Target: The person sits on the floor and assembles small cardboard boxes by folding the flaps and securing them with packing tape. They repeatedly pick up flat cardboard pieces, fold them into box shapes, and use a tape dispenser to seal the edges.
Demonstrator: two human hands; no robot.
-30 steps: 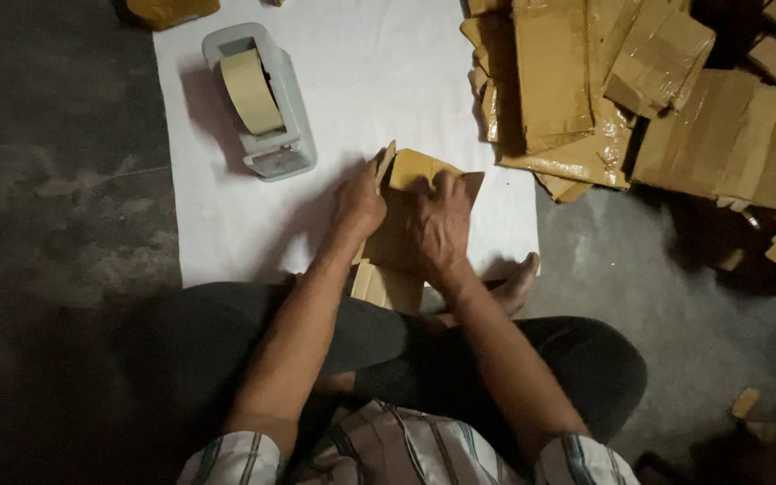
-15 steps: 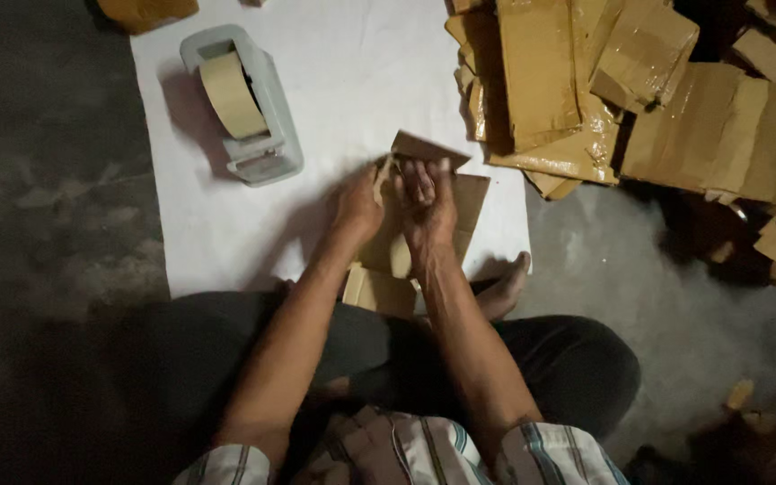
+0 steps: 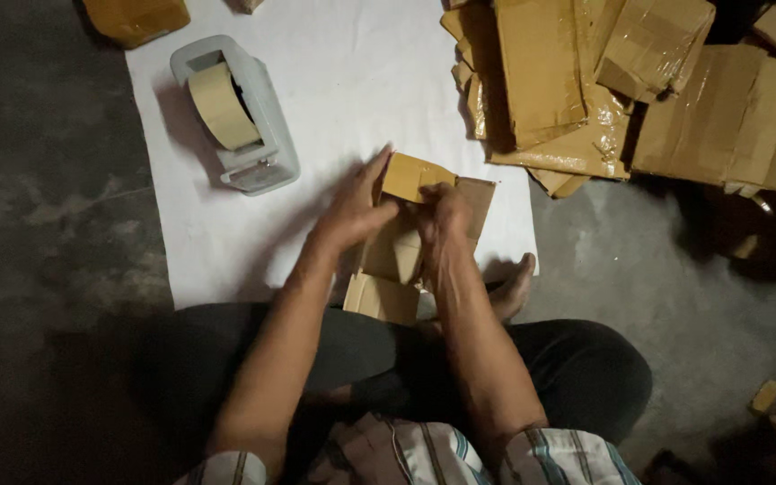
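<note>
You're mid-fold, left hand (image 3: 352,211) and right hand (image 3: 442,220) both gripping the small cardboard box (image 3: 415,224); next, press flaps flat

Both hands blur, hiding much of the small cardboard box (image 3: 406,242).

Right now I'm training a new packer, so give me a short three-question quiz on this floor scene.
1. True or false: both hands grip the small brown cardboard box.
2. The grey tape dispenser with tan tape lies nearer which hand: A left hand, B right hand?
3. What does the dispenser rest on?

Key: 1 true. 2 A. 3 the white paper sheet, beside the pile of flattened cardboard.
</note>
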